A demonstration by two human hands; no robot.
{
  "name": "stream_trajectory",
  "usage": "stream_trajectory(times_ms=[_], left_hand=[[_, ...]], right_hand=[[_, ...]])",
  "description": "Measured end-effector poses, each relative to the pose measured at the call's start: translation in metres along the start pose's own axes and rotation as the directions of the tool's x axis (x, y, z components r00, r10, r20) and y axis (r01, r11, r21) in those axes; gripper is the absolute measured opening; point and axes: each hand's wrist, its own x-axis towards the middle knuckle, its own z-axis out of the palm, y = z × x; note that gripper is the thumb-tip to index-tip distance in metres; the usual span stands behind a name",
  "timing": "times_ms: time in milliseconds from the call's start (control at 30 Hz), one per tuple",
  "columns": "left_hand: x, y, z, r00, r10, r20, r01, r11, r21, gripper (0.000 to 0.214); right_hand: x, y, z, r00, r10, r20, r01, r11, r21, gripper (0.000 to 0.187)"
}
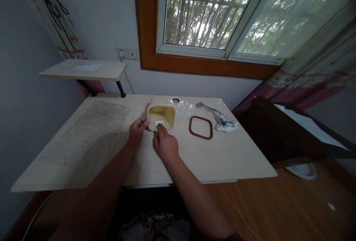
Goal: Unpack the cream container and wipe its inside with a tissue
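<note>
A cream-coloured box-shaped container (173, 119) with rounded corners lies on the table, its open side turned toward me. At its lower left corner my left hand (137, 133) pinches the rim between thumb and fingers. My right hand (167, 145) is at the container's near edge, its fingers closed on a small white piece (157, 123), perhaps tissue or cloth, which lies against the lower inner wall. Part of that piece is hidden by the fingertips. To the right, apart from both hands, a reddish-brown rounded square ring (200, 136) lies flat.
A clear plastic sheet (91, 133) covers the table's left part. At the right lies a clear bag (226, 125) with a dark item, a grey strip running from it. A raised shelf (58, 69) stands back left. The table (233, 159) has a round hole (175, 100) near its back edge.
</note>
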Motion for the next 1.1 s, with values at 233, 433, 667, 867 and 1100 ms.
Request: stream_trajectory(times_ms=[233,433,667,867,1100], left_hand=[[-0.001,0.000,-0.003,0.999,0.041,0.002,-0.041,0.998,0.040,0.026],[-0.002,0.001,-0.002,1.000,0.016,0.025,-0.016,1.000,-0.002,0.026],[-0.001,0.002,0.000,0.999,0.028,0.018,-0.027,1.000,-0.008,0.027],[0.001,-0.005,-0.002,0.999,0.043,0.028,-0.043,0.999,-0.003,0.027],[0.000,-0.001,0.000,0.999,0.040,0.036,-0.040,0.999,0.009,0.028]], right_hand=[[-0.004,-0.008,0.003,0.996,-0.086,-0.018,0.086,0.996,-0.017,0.065],[-0.005,0.002,0.002,0.999,-0.018,-0.038,0.017,0.999,-0.037,0.061],[-0.003,0.004,0.006,0.998,0.023,-0.061,-0.023,1.000,-0.008,0.060],[-0.003,-0.001,0.010,0.996,-0.080,-0.045,0.081,0.996,0.027,0.064],[-0.004,0.002,0.010,0.996,-0.061,-0.064,0.062,0.998,0.011,0.064]])
